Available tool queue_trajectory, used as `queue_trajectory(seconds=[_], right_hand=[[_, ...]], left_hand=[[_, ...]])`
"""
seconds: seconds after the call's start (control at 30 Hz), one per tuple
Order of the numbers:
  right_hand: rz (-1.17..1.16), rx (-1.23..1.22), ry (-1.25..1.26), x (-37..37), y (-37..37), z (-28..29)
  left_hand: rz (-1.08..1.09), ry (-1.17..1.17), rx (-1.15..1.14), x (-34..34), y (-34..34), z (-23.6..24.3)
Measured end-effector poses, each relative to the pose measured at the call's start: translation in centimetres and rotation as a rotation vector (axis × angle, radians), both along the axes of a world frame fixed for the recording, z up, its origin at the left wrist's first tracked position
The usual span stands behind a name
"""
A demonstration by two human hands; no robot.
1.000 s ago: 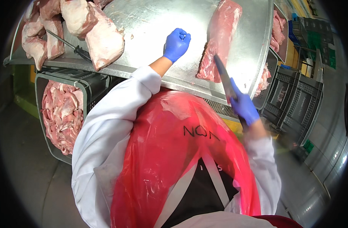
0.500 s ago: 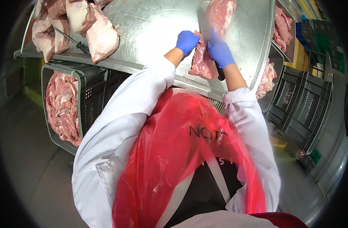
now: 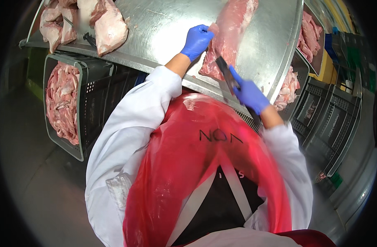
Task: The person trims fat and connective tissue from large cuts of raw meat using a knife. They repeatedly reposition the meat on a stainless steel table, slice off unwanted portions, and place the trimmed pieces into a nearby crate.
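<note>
A long, pale pink piece of boneless meat (image 3: 233,31), like a loin, lies lengthwise on the metal table in front of me. My left hand (image 3: 196,42), in a blue glove, is closed at its left edge, pinching a thin flap of the meat (image 3: 213,29). My right hand (image 3: 252,96), also gloved in blue, grips a knife (image 3: 225,73) at the near right end of the meat. The blade points away and to the left, its tip over or touching the meat; I cannot tell which. Most of the knife's handle is hidden by my fingers.
Large bone-in cuts (image 3: 110,31) lie at the table's (image 3: 164,20) far left, beside a dark-handled tool (image 3: 89,39). A crate of trimmings (image 3: 63,103) stands below left. Past the right edge are a tray of meat (image 3: 310,35), another trimmings bin (image 3: 288,88) and dark crates (image 3: 324,119).
My right hand has drawn the knife toward me and to the right, off the meat's middle. My left hand has shifted slightly left and up, still pinching the flap.
</note>
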State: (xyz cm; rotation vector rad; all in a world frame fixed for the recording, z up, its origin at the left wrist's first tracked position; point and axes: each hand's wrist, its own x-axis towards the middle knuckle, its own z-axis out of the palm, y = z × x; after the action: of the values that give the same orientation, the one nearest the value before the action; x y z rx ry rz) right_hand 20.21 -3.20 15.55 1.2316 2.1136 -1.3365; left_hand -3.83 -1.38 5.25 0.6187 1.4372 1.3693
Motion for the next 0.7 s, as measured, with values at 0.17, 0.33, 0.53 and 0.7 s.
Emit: queue_trajectory(seconds=[0.17,0.33,0.53,0.7], right_hand=[[-0.050,-0.044,0.147,-0.7,1.5,-2.9],[0.175,0.071,0.110,0.5,-0.1,-2.7],[0.250,0.063,0.141,-0.9,-1.7,-1.8],[0.187,0.067,0.314,-8.1,0.0,-5.7]], left_hand=[[-0.039,-0.012,0.140,1.3,-2.1,1.5],[0.029,-0.184,0.135,0.6,-4.5,4.1],[0.252,-0.414,0.258,-0.8,-11.6,9.7],[0.461,-0.046,0.560,-9.9,-16.8,14.5]])
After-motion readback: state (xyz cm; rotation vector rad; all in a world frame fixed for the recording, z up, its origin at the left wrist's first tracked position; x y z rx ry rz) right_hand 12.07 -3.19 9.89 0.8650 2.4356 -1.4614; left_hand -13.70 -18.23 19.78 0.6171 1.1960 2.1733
